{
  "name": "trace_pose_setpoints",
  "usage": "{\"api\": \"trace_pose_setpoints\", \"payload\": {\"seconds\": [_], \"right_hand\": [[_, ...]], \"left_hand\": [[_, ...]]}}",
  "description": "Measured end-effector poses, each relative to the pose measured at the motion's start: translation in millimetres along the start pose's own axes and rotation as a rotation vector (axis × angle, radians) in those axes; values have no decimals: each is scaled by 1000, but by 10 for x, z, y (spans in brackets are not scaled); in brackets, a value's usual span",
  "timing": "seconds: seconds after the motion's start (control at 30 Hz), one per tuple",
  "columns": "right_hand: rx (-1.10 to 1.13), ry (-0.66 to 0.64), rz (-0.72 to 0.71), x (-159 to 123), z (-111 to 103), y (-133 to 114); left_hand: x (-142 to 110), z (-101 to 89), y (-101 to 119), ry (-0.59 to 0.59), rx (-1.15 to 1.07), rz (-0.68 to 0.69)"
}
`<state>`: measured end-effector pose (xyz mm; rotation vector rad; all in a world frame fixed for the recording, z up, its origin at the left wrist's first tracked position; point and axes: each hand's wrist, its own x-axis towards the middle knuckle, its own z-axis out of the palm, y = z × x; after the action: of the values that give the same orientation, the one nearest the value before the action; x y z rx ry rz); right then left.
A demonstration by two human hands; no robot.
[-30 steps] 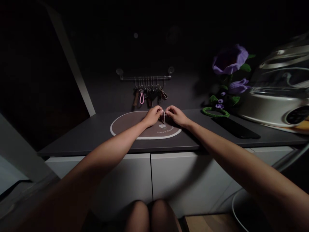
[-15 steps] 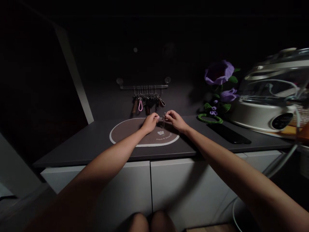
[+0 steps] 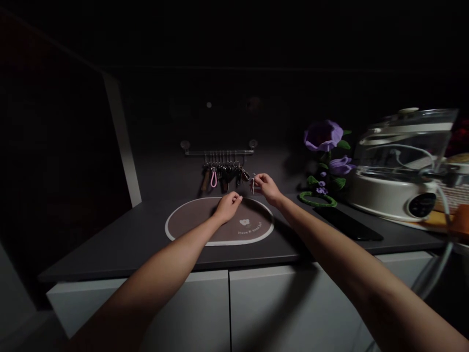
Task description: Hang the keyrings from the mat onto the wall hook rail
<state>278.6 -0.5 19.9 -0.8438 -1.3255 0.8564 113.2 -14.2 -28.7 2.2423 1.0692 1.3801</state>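
Note:
Pinched in the fingers of my right hand (image 3: pixel 268 187) is a small bunch of keys (image 3: pixel 252 185), dangling just below and right of a row of hanging keys (image 3: pixel 227 176). That row hangs from the hooks of a clear rail (image 3: pixel 220 152) on the dark wall, with a pink loop (image 3: pixel 214 178) and a brown tag (image 3: pixel 205 181) among it. My left hand (image 3: pixel 227 206) is closed, thumb against fingers, low over the oval brown mat (image 3: pixel 190 220); whether anything is in it is hidden.
On the right stand purple fabric flowers (image 3: pixel 324 136) with a green ring base (image 3: pixel 317 199). A black flat slab like a phone (image 3: pixel 348 224) lies in front of them. Beyond is a white appliance with a clear cover (image 3: pixel 388 188). White cabinet doors (image 3: pixel 271 303) sit under the dark counter (image 3: pixel 120 239).
My right hand has lifted the keys off the mat area towards the rail, apart from my left hand. My left hand stays low over the mat. The camera view has tilted up.

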Motion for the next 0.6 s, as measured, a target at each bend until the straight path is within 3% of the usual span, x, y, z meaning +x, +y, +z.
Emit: {"api": "trace_pose_setpoints", "payload": {"seconds": [0.13, 0.33, 0.6], "right_hand": [[5, 50, -16, 225, 76, -121], [-7, -10, -25, 511, 193, -272], [-32, 50, 32, 781, 263, -227]], "left_hand": [[9, -8, -8, -6, -3, -12], [25, 2, -58, -6, -21, -35], [41, 9, -86, 12, -20, -38]]}}
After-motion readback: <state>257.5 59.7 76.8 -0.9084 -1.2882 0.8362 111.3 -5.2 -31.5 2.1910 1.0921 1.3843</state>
